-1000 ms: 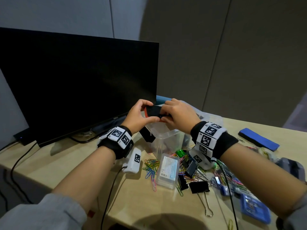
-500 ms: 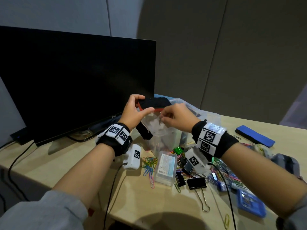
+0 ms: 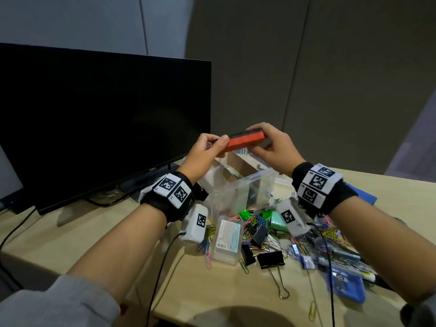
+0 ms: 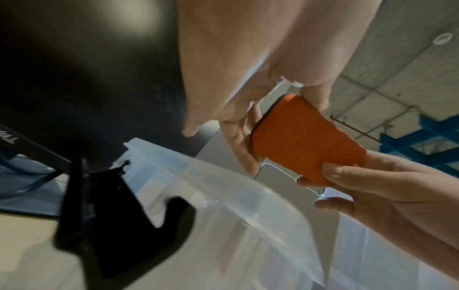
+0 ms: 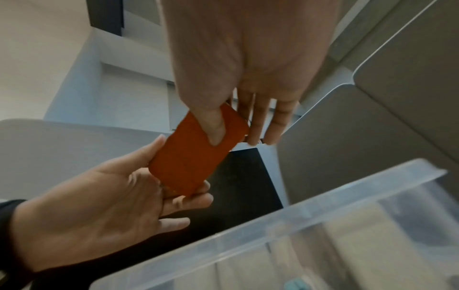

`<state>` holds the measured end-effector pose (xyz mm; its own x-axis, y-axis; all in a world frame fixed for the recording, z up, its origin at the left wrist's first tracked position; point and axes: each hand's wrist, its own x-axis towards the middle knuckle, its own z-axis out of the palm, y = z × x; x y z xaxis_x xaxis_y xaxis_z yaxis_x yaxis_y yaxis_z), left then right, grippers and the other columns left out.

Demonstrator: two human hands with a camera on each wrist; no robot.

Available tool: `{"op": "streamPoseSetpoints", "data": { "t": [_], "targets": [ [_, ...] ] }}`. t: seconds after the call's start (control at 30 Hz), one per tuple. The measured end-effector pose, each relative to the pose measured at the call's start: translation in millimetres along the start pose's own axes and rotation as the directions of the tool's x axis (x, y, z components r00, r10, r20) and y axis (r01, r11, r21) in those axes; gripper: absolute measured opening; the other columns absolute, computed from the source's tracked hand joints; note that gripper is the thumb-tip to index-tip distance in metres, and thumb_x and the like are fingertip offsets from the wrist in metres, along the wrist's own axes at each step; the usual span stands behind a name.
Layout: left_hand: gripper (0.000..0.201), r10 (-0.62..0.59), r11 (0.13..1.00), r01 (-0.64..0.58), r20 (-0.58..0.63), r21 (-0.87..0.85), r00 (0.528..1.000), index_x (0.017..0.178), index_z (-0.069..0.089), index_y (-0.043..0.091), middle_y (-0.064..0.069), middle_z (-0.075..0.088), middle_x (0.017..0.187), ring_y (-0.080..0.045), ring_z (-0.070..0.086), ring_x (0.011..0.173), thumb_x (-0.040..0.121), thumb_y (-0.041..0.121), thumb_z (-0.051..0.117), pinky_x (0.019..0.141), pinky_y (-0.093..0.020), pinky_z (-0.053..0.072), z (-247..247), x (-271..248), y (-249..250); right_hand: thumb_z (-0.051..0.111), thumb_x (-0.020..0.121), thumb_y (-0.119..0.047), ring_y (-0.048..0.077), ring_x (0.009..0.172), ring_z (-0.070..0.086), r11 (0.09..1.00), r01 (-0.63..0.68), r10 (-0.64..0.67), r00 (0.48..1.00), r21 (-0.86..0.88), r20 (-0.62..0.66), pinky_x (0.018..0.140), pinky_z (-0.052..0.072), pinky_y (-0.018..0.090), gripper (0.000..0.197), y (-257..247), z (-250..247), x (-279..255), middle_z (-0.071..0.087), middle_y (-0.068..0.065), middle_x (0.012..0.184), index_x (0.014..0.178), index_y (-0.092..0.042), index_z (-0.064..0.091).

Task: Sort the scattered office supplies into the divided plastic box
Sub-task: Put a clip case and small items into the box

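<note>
I hold a flat, rectangular orange eraser block (image 3: pixel 244 143) with rounded corners, a matte foam-like face and a thin black layer along its top, level above the box. My left hand (image 3: pixel 204 154) pinches one end between thumb and fingers; my right hand (image 3: pixel 271 147) grips the other end, thumb pressed on the orange face and fingers behind. Just below sits the clear plastic box (image 3: pixel 254 182), smooth and see-through, with a thick rim and upright dividers inside; what lies in its compartments is too blurred to tell. It stands on a pale wood-look desk (image 3: pixel 113 234). Near its front lies a small clear lidded case (image 3: pixel 227 239) with a printed label, flat on the desk. Beside that spreads a loose heap of coloured wire paper clips (image 3: pixel 330 232), black binder clips (image 3: pixel 271 259) with steel handles, and green clips (image 3: pixel 245 214). A flat blue case (image 3: pixel 345 287) lies at the desk's right edge. A dark, glossy monitor (image 3: pixel 94 123) stands to my left. Plain grey panel walls (image 3: pixel 354 79) rise behind the desk.
</note>
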<state>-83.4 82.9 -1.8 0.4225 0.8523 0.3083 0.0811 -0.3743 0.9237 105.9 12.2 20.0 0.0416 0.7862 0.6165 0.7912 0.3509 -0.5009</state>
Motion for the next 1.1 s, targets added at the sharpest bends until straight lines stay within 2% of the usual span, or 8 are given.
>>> {"op": "streamPoseSetpoints", "data": {
  "t": [0.13, 0.27, 0.4, 0.5, 0.63, 0.77, 0.87, 1.1],
  "targets": [
    [0.043, -0.032, 0.987, 0.024, 0.044, 0.16, 0.999, 0.114, 0.051, 0.019, -0.003, 0.062, 0.11, -0.02, 0.061, 0.107, 0.096, 0.057, 0.041, 0.099, -0.039, 0.046, 13.8, 3.1, 3.8, 0.071, 0.083, -0.01, 0.013, 0.08, 0.059, 1.0, -0.026, 0.027, 0.998, 0.017, -0.061, 0.073, 0.049, 0.02, 0.031, 8.9, -12.1, -6.5, 0.062, 0.001, 0.092, 0.111, -0.01, 0.058],
    [0.055, -0.015, 0.929, -0.022, 0.097, 0.37, 0.995, 0.121, 0.047, 0.024, 0.001, 0.059, 0.12, -0.021, 0.053, 0.117, 0.085, 0.065, 0.044, 0.106, -0.048, 0.037, 31.4, -1.9, -0.1, 0.069, 0.086, -0.011, 0.007, 0.08, 0.055, 0.998, -0.065, 0.066, 0.984, 0.013, -0.165, 0.071, 0.041, 0.004, 0.03, 18.7, -22.9, -13.1, 0.06, -0.003, 0.095, 0.114, -0.01, 0.057],
    [0.047, -0.01, 0.664, -0.184, 0.254, 0.725, 0.967, 0.133, 0.047, 0.024, 0.005, 0.052, 0.137, -0.019, 0.038, 0.136, 0.094, 0.048, 0.053, 0.117, -0.057, 0.007, 48.8, -13.9, -0.4, 0.063, 0.091, -0.011, 0.009, 0.091, 0.055, 0.991, -0.133, 0.13, 0.967, 0.0, -0.218, 0.076, 0.039, 0.004, 0.031, 26.4, -37.6, -18.7, 0.06, -0.004, 0.104, 0.122, -0.011, 0.057],
    [0.034, -0.045, 0.584, -0.235, 0.32, 0.777, 0.946, 0.132, 0.052, 0.027, 0.004, 0.058, 0.131, -0.02, 0.039, 0.134, 0.099, 0.032, 0.049, 0.116, -0.059, -0.002, 54.7, -17.2, -2.9, 0.059, 0.093, -0.011, 0.01, 0.096, 0.054, 0.985, -0.167, 0.153, 0.96, -0.039, -0.235, 0.081, 0.04, 0.013, 0.032, 31.6, -44.6, -23.0, 0.06, -0.002, 0.108, 0.125, -0.011, 0.057],
    [0.026, -0.033, 0.563, -0.268, 0.345, 0.782, 0.938, 0.123, 0.058, 0.027, 0.007, 0.062, 0.12, -0.017, 0.042, 0.126, 0.099, 0.022, 0.05, 0.116, -0.059, 0.002, 55.2, -18.1, 3.2, 0.055, 0.093, -0.008, 0.018, 0.105, 0.055, 0.975, -0.194, 0.166, 0.961, -0.113, -0.22, 0.092, 0.041, 0.027, 0.033, 38.0, -47.6, -28.1, 0.06, 0.006, 0.116, 0.126, -0.009, 0.057],
    [0.026, -0.041, 0.667, -0.198, 0.302, 0.718, 0.953, 0.114, 0.062, 0.029, 0.009, 0.062, 0.114, -0.017, 0.051, 0.119, 0.095, 0.013, 0.055, 0.113, -0.061, 0.019, 42.4, -13.4, -6.8, 0.055, 0.094, -0.008, 0.022, 0.106, 0.055, 0.965, -0.208, 0.173, 0.963, -0.161, -0.208, 0.091, 0.04, 0.027, 0.033, 41.7, -45.1, -32.6, 0.059, 0.008, 0.115, 0.126, -0.009, 0.056],
    [0.024, -0.04, 0.719, -0.183, 0.303, 0.671, 0.952, 0.11, 0.063, 0.028, 0.015, 0.057, 0.104, -0.017, 0.054, 0.116, 0.094, 0.011, 0.057, 0.108, -0.054, 0.032, 29.7, -13.4, -12.8, 0.055, 0.094, -0.009, 0.023, 0.107, 0.055, 0.96, -0.217, 0.182, 0.964, -0.177, -0.192, 0.094, 0.042, 0.03, 0.033, 40.9, -42.7, -34.0, 0.059, 0.008, 0.117, 0.127, -0.009, 0.055],
    [0.024, -0.005, 0.745, -0.216, 0.33, 0.631, 0.944, 0.115, 0.063, 0.019, 0.0, 0.062, 0.119, -0.016, 0.055, 0.114, 0.094, 0.008, 0.057, 0.1, -0.031, 0.043, 22.5, -13.8, -15.4, 0.054, 0.093, -0.009, 0.017, 0.104, 0.054, 0.963, -0.178, 0.164, 0.983, -0.201, -0.088, 0.09, 0.044, 0.03, 0.036, 29.8, -37.1, -33.3, 0.06, 0.006, 0.119, 0.128, -0.014, 0.05]
  ]
}}
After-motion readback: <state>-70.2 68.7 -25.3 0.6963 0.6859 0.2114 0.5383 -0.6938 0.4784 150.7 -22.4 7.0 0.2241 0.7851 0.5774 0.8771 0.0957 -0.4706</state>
